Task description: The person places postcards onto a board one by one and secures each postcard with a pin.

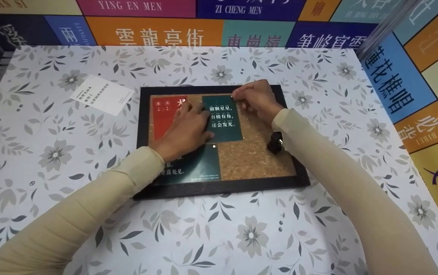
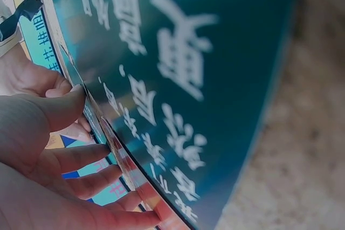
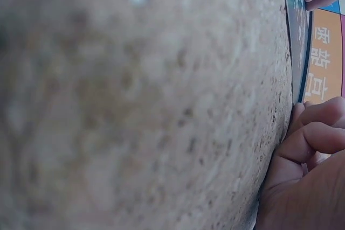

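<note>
A cork board (image 1: 257,156) in a black frame lies on the table. My left hand (image 1: 186,131) rests spread across the red card (image 1: 163,118) and the left part of the upper green card (image 1: 222,124). At that green card's top right corner, my right hand (image 1: 257,99) pinches what looks like a small white thumbtack (image 1: 233,97), mostly hidden by the fingertips. A larger green card (image 1: 203,166) lies below, with a round pin (image 1: 214,146) at its upper right corner. In the left wrist view, this green card (image 2: 232,68) stands close beside my left hand's fingers.
A white printed card (image 1: 102,94) lies on the flowered tabletop (image 1: 219,236), left of the board. A black clip-like item (image 1: 275,143) is by my right sleeve. Coloured panels with large characters (image 1: 157,32) rise behind and to the right of the table.
</note>
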Motion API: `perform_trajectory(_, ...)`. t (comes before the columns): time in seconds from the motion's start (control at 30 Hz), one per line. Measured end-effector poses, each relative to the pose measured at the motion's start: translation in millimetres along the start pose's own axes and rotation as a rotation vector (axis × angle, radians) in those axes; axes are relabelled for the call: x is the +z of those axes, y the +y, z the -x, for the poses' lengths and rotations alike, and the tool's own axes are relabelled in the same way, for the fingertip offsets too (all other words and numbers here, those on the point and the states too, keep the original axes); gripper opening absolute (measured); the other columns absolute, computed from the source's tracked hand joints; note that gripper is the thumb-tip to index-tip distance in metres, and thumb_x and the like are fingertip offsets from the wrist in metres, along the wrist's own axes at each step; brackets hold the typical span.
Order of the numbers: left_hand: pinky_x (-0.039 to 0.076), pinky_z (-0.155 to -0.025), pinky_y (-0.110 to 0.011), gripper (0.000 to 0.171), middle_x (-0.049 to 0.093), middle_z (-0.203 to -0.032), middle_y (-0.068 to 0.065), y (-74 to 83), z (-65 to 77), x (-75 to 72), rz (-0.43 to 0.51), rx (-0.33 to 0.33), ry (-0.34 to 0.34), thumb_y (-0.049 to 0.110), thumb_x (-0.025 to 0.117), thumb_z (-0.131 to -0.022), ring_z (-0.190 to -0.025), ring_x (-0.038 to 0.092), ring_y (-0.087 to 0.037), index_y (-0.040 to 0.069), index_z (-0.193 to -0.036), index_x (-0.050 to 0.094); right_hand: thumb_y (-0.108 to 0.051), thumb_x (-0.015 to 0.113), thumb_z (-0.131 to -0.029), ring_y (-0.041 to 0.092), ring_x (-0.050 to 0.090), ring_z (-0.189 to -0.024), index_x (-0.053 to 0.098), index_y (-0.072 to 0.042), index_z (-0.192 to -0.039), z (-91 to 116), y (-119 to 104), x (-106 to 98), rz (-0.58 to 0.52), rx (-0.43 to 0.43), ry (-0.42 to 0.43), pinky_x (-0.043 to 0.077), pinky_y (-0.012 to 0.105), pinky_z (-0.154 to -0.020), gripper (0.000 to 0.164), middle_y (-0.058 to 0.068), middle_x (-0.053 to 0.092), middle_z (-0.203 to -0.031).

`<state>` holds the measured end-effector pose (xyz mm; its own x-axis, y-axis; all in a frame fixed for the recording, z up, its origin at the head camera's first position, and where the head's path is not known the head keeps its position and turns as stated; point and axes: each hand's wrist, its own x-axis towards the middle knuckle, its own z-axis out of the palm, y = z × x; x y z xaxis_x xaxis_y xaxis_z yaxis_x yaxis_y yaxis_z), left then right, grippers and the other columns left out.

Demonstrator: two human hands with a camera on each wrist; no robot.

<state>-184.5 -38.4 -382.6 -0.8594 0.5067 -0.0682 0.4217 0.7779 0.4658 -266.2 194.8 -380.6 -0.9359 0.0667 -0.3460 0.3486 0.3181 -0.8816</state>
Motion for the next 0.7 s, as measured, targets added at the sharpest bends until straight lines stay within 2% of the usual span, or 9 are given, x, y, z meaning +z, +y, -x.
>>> perform_trajectory(0.23, 0.023, -0.129, -0.073, 0.064, 0.040, -0.170, -0.024, 1.1, -0.3, 0.6, -0.002, -0.006, -0.003, 0.030, 0.079, -0.104, -0.158, 0.029, -0.051, -0.004, -0.154, 0.057, -0.001, 0.076, -0.097, 0.006, 0.053, -0.053, 0.085, -0.004, -0.102, 0.3, 1.4, 0.1, -0.021, -0.010, 0.013, 0.039, 0.019, -0.047, 0.010, 0.002, 0.074, -0.077)
perform_trajectory(0.7, 0.031, -0.127, -0.068, 0.061, 0.048, -0.162, -0.023, 1.3, -0.2, 0.6, -0.028, 0.013, 0.022, 0.028, 0.079, -0.104, -0.149, 0.037, -0.048, -0.005, -0.151, 0.060, -0.003, 0.075, -0.098, 0.008, 0.053, -0.052, 0.084, -0.003, -0.103, 1.6, 2.6, -1.0, -0.010, -0.045, 0.013, 0.038, 0.021, -0.046, 0.010, 0.002, 0.070, -0.071)
